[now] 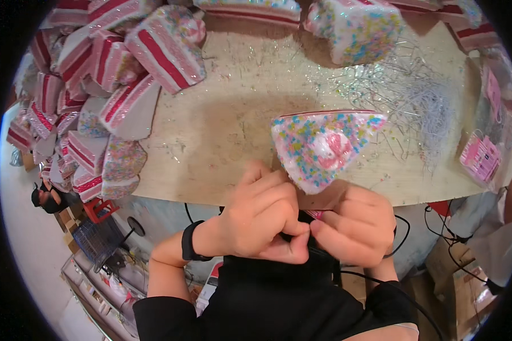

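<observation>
My left hand [264, 219] and my right hand [352, 227] meet at the table's near edge, fingertips almost touching. Both are closed in a pinch, and whatever lies between the fingertips is too small to make out. A bit of a pink printed tag [314, 214] peeks out beside my right fingers; the rest is hidden. Just beyond the hands sits a toy cake slice [318, 145], its white top covered in coloured sprinkles with a pink-and-white swirl. A black band [192, 241] is round my left wrist.
Many similar cake slices [165, 51] are heaped at the left, and more [361, 31] line the far side. Thin wires or strings [421, 108] lie tangled on the wooden table [210, 125] at right. Pink tags [480, 156] in clear plastic rest at its right edge. Another person [50, 199] is at far left.
</observation>
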`<state>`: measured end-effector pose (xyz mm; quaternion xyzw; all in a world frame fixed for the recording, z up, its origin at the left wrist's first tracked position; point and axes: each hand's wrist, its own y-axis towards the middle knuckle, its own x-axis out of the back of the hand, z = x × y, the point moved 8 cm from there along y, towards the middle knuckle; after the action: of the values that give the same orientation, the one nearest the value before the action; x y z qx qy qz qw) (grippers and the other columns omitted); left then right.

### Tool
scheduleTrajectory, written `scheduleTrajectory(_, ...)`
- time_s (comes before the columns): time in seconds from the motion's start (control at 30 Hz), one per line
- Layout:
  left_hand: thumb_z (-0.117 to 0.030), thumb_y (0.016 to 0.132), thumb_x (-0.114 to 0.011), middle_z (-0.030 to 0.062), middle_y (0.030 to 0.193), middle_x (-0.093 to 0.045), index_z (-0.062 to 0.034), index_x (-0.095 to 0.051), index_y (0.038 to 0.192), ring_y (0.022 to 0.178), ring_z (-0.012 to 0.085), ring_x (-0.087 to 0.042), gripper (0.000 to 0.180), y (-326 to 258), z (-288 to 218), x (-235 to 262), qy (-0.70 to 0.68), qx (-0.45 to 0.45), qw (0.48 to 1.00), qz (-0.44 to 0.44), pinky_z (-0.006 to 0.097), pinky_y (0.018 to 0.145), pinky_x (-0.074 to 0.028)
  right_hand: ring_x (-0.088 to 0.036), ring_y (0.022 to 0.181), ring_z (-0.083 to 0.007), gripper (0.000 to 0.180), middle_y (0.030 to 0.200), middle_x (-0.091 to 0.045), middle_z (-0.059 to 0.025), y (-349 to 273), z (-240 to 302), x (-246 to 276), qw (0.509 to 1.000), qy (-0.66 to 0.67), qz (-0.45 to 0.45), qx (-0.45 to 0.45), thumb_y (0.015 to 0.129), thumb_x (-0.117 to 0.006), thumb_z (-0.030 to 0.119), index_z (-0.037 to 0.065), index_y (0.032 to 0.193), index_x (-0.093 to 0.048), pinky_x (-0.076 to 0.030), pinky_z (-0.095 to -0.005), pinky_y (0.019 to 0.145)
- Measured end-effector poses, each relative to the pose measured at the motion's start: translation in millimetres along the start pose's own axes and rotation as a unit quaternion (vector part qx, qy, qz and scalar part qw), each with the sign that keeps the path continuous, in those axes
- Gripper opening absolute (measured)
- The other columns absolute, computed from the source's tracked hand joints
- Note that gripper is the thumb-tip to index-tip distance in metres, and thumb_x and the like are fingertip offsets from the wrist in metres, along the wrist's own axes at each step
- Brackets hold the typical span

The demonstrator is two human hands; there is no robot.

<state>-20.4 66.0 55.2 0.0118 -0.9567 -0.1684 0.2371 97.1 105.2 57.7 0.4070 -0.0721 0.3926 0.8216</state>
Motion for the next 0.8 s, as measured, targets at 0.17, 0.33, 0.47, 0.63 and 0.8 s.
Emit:
scheduleTrajectory(0.17, -0.006, 0.062, -0.071, 0.0006, 0.065, -0.049, -0.0119, -0.050, 0.069, 0.058, 0.0216, -0.048, 0.023, -8.3, 15.9, -4.8, -0.110, 0.068, 0.991, 0.018, 0.033, 0.058, -0.029, -0.051, 0.056, -0.0167, 0.030, 0.074, -0.060, -0.0083, -7.1, 8.6, -9.6, 0.995, -0.082, 0.046, 0.036, 0.065, -0.066, 0.005, -0.001, 0.093, -0.059, -0.041, -0.0276, 0.047)
scheduleTrajectory(0.33, -0.007, 0.066, -0.069, 0.0001, 0.064, -0.050, -0.0125, -0.052, 0.070, 0.058, 0.0207, -0.049, 0.019, -9.3, 17.5, -5.9, -0.118, 0.075, 0.990, 0.021, 0.032, 0.057, -0.029, -0.052, 0.060, -0.0121, 0.019, 0.069, -0.054, -0.0023, -5.2, 7.4, -10.3, 0.987, -0.097, 0.083, 0.101, 0.079, -0.061, 0.012, 0.001, 0.093, -0.062, -0.040, -0.0231, 0.054)
scheduleTrajectory(0.47, -0.008, 0.067, -0.070, -0.0007, 0.063, -0.050, -0.0122, -0.055, 0.071, 0.058, 0.0197, -0.050, 0.016, -7.2, 18.7, -6.5, -0.109, 0.066, 0.992, 0.008, 0.031, 0.057, -0.033, -0.052, 0.059, -0.0121, 0.018, 0.069, -0.054, -0.0025, -5.8, 4.0, -7.7, 0.995, -0.050, 0.052, 0.065, 0.076, -0.063, 0.010, 0.000, 0.090, -0.063, -0.040, -0.0233, 0.052)
scheduleTrajectory(0.63, -0.014, 0.067, -0.079, 0.0060, 0.081, -0.056, -0.0088, -0.060, 0.093, 0.068, 0.0211, -0.057, 0.033, -13.4, 22.0, 6.1, -0.073, 0.044, 0.996, 0.010, 0.031, 0.062, -0.043, -0.051, 0.055, -0.0132, 0.020, 0.063, -0.052, -0.0020, -1.0, -5.5, 8.3, 0.999, 0.035, -0.017, -0.023, 0.069, -0.068, 0.006, -0.002, 0.086, -0.064, -0.034, -0.0256, 0.047)
scheduleTrajectory(0.8, -0.025, 0.065, -0.091, 0.0222, 0.133, -0.044, -0.0045, -0.031, 0.140, 0.102, 0.0294, -0.061, 0.098, 3.1, 10.9, 21.0, 0.195, 0.065, 0.973, -0.102, 0.038, 0.083, -0.055, -0.047, 0.056, -0.0159, 0.030, 0.057, -0.049, -0.0005, 8.7, -20.2, 40.0, 0.986, 0.033, -0.104, -0.127, 0.059, -0.075, 0.003, 0.000, 0.088, -0.067, -0.027, -0.0302, 0.048)
